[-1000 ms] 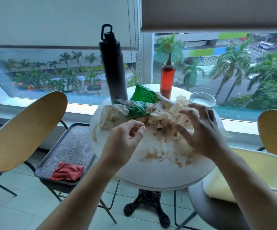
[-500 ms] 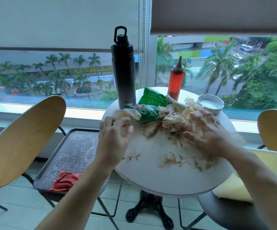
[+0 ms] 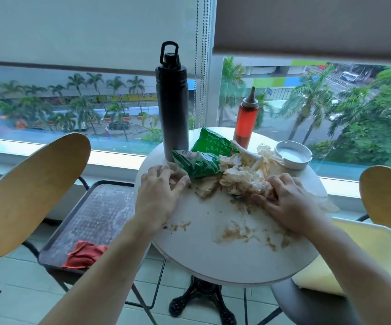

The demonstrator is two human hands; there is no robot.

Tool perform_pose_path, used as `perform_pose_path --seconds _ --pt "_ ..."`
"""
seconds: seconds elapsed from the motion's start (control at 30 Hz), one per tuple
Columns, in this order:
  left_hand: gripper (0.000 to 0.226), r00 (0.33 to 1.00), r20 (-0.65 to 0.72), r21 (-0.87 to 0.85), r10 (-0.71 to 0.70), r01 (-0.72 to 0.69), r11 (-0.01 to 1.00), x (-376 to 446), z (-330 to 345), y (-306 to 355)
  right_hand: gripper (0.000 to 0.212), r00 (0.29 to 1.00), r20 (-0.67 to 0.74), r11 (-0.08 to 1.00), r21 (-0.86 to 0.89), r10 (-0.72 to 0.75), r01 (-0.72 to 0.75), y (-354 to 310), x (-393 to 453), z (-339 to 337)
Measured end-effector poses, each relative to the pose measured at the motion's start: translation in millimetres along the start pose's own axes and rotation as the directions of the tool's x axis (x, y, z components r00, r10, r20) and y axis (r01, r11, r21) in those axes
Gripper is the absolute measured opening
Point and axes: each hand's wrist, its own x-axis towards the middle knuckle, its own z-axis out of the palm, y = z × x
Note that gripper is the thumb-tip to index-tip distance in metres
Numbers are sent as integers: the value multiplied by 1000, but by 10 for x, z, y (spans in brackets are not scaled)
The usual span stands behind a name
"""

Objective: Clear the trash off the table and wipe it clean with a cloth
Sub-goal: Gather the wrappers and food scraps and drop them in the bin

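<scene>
On the table (image 3: 225, 259), both hands lay on the trash (image 3: 236, 177): the left hand (image 3: 159, 191) curled on crumpled paper by a green wrapper (image 3: 199, 163), the right hand (image 3: 283, 202) gripping tissues. The cloth (image 3: 84, 254) lay on a tray (image 3: 91, 207).

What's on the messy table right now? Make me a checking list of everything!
Surface: round white table smeared with brown stains.
Job's things: crumpled tissues and green wrappers piled mid-table; red cloth on the tray to the left.
Clutter: black bottle, red sauce bottle, white ashtray.
Grippers: left hand and right hand curl onto the trash.
Cables: blind's bead chain.
Surroundings: wooden chairs, window.
</scene>
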Motion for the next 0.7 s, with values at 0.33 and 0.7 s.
perform_pose_path --seconds 0.33,0.7 --pt "17 988 -134 -14 76 -78 997 -25 19 -24 70 960 -219 967 148 -174 209 124 27 111" --pt "39 975 -187 -154 117 -147 977 -115 -90 142 38 907 -403 936 260 -119 238 84 20 35"
